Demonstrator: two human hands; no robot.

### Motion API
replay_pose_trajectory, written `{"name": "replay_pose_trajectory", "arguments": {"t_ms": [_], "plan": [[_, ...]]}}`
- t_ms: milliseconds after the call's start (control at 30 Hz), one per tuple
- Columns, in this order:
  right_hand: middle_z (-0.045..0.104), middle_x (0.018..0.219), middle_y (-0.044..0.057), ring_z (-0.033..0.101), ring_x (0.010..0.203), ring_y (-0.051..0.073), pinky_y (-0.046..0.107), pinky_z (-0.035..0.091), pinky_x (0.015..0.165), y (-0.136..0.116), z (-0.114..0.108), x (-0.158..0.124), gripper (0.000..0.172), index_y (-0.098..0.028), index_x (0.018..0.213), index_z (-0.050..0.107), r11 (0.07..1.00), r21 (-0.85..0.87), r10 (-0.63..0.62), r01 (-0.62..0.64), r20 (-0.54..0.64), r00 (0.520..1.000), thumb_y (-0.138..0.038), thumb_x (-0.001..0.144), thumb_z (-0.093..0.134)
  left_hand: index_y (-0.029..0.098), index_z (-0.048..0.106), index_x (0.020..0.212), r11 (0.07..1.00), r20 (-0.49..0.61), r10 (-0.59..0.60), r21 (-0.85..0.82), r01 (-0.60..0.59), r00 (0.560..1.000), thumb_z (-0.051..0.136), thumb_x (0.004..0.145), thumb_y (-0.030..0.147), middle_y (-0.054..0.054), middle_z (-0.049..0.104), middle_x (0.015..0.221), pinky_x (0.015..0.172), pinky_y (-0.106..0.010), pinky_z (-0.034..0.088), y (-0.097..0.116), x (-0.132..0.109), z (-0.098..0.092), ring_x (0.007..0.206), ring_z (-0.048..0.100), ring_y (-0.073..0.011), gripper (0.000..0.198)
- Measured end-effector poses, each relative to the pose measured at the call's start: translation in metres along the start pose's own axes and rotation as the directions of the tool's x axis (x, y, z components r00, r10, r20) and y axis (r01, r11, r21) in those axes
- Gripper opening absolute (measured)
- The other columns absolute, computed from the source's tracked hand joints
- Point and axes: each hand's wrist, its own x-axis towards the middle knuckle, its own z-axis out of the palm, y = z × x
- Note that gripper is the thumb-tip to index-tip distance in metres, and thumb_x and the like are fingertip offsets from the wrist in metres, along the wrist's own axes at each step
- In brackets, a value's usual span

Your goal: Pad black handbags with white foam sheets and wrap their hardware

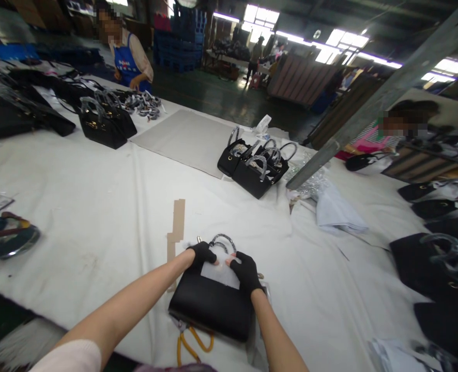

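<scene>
A black handbag (209, 305) lies on the white-covered table close to me, its wrapped handles (224, 237) pointing away. Across its upper part rests a whitish, see-through sheet (220, 273). My left hand (203, 255), in a black fingerless glove, is closed at the bag's upper left, thumb on the sheet. On the upper right, my right hand (245, 270), gloved alike, grips with its thumb pointing inward over the sheet. The other fingers are mostly hidden. Yellow-handled scissors or pliers (190, 347) stick out below the bag, and a brown cardboard strip (178, 219) lies just beyond it.
Several black handbags stand at centre back (258, 173), back left (105, 121) and along the right (418, 258). A slanted metal post (353, 119) rises beside crumpled plastic (310, 178). A grey sheet (186, 139) covers part of the table. A person in a blue apron (126, 62) stands across it.
</scene>
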Motion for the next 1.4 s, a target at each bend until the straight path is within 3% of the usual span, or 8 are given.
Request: {"name": "replay_pose_trajectory", "arguments": {"t_ms": [167,333,533,667,767,933,1100,1400], "plan": [[0.072,0.082,0.005,0.062,0.086,0.026,0.034,0.047,0.074,-0.001,0.003,-0.001,0.030,-0.019,0.081,0.070,0.999,0.048,0.007,-0.006,-0.006,1.000,-0.043,0.063,0.064,0.017,0.060,0.070,0.996,0.100,-0.087,0.035,0.084,0.991,0.068,0.068,0.050,-0.007,0.072,0.076,0.066,-0.031,0.056,0.011,-0.002,-0.013,0.076,0.069,-0.0225,0.034],[0.067,0.075,0.003,0.059,0.075,0.022,0.030,0.045,0.064,-0.001,-0.002,-0.006,0.035,-0.018,0.079,0.065,0.990,0.135,0.026,-0.029,0.023,0.999,-0.051,0.067,0.061,0.018,0.059,0.068,0.975,0.014,-0.058,0.214,0.054,0.998,0.064,0.071,0.060,-0.008,0.072,0.081,0.068,-0.026,0.052,0.023,-0.002,-0.022,0.083,0.066,-0.0223,0.043],[0.060,0.066,0.000,0.053,0.062,0.016,0.025,0.040,0.053,-0.006,-0.011,-0.010,0.039,-0.018,0.080,0.061,0.974,0.221,0.022,-0.054,0.147,0.989,-0.056,0.072,0.058,0.016,0.057,0.061,0.925,0.077,-0.104,0.373,0.068,0.992,0.063,0.068,0.068,-0.003,0.057,0.051,0.042,-0.025,0.039,0.039,-0.003,-0.035,0.046,0.052,-0.0152,0.053],[0.061,0.066,0.000,0.054,0.065,0.017,0.026,0.040,0.056,-0.010,-0.011,-0.007,0.039,-0.017,0.078,0.063,0.981,0.193,-0.008,-0.029,0.190,0.982,-0.055,0.070,0.062,0.014,0.061,0.068,0.925,0.153,-0.123,0.376,0.057,0.981,0.069,0.066,0.061,0.000,0.054,0.047,0.037,-0.023,0.035,0.044,-0.007,-0.037,0.040,0.047,-0.0123,0.048],[0.064,0.073,0.002,0.057,0.074,0.020,0.028,0.042,0.062,-0.011,-0.008,-0.006,0.038,-0.017,0.078,0.065,0.988,0.152,-0.017,-0.011,0.179,0.984,-0.053,0.067,0.066,0.014,0.066,0.089,0.931,0.190,-0.128,0.360,0.052,0.973,0.076,0.061,0.048,0.000,0.062,0.057,0.041,-0.023,0.043,0.045,-0.010,-0.036,0.045,0.054,-0.0135,0.044],[0.066,0.080,0.004,0.057,0.079,0.022,0.030,0.043,0.066,-0.011,-0.012,-0.005,0.037,-0.016,0.081,0.066,0.993,0.120,-0.020,-0.004,0.199,0.980,-0.051,0.068,0.066,0.017,0.063,0.117,0.921,0.155,-0.096,0.388,0.029,0.983,0.081,0.051,0.029,-0.005,0.073,0.092,0.056,-0.025,0.053,0.040,-0.008,-0.036,0.076,0.068,-0.0218,0.069],[0.067,0.078,0.004,0.057,0.073,0.019,0.028,0.044,0.065,-0.010,-0.027,-0.003,0.040,-0.014,0.087,0.068,0.988,0.156,-0.041,-0.010,0.318,0.947,-0.051,0.073,0.060,0.017,0.058,0.126,0.898,0.092,-0.033,0.440,-0.011,0.995,0.081,0.051,0.026,-0.009,0.068,0.118,0.067,-0.024,0.055,0.028,0.001,-0.033,0.105,0.064,-0.0273,0.080],[0.068,0.078,0.004,0.059,0.078,0.022,0.030,0.044,0.067,-0.004,-0.023,-0.003,0.034,-0.015,0.083,0.068,0.998,0.064,-0.040,0.028,0.206,0.978,-0.046,0.073,0.059,0.015,0.054,0.131,0.909,-0.010,-0.041,0.415,0.041,0.999,0.078,0.054,0.020,-0.012,0.071,0.110,0.059,-0.025,0.057,0.025,-0.004,-0.021,0.088,0.070,-0.0255,0.081]]}}
